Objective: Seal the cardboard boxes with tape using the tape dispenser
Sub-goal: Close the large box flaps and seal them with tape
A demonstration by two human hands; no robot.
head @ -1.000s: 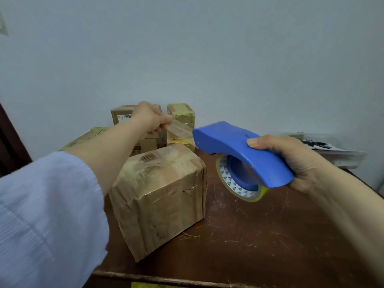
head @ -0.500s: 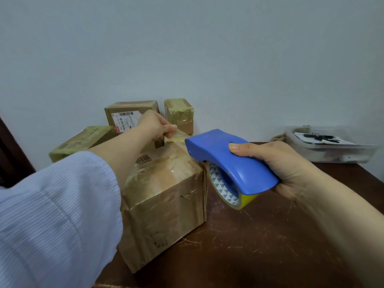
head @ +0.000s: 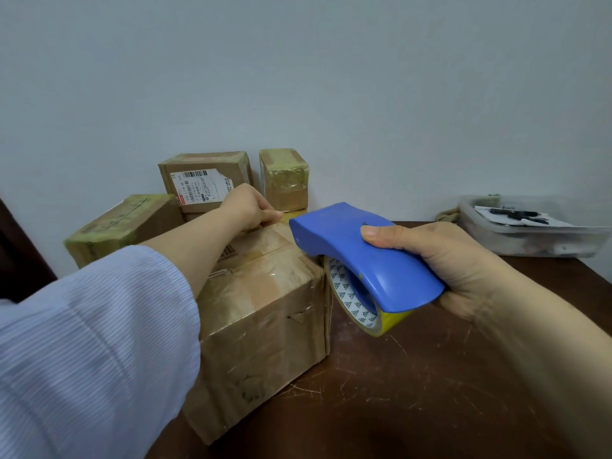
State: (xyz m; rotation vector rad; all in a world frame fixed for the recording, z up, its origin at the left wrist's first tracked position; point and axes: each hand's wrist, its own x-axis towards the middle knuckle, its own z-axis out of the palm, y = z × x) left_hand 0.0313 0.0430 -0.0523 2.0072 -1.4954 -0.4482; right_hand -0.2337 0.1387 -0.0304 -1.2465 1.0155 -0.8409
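Two hands share one short run of tape (head: 293, 214). The left hand (head: 246, 208) pinches its free end at the far top edge of the nearest cardboard box (head: 265, 313), crumpled and glossy. Just right, the right hand (head: 443, 260) grips the blue tape dispenser (head: 361, 260), nose toward that pinch.

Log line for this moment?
left hand: pinches tape end at far top edge of front box | right hand: grips tape dispenser, nose near that edge | phase: starting strip
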